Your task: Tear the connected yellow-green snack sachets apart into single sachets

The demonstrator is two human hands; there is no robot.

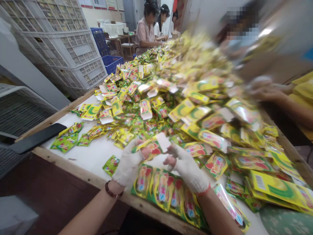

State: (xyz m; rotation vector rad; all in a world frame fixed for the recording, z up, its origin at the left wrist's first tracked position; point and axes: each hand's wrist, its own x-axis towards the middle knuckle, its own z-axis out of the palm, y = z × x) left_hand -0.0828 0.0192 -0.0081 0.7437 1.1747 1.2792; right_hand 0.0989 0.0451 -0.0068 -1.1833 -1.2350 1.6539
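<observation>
Both my hands wear white fingerless knit gloves. My left hand point(129, 163) pinches a yellow-green packet with a white tab point(154, 145), held just above the table's near edge. My right hand point(187, 168) is closed beside it, fingertips curled toward the same packet; whether it grips it I cannot tell. Below my hands lies an overlapped row of green packets point(163, 192) at the table edge. A huge heap of the same yellow-green packets point(186, 98) covers the long white table point(95, 153) ahead.
A black phone point(36, 138) lies on the wooden table rim at left. White plastic crates point(73, 49) stack at the left, blue crates point(111, 62) behind. Another person's hands point(266, 91) work at the right; more people sit at the far end.
</observation>
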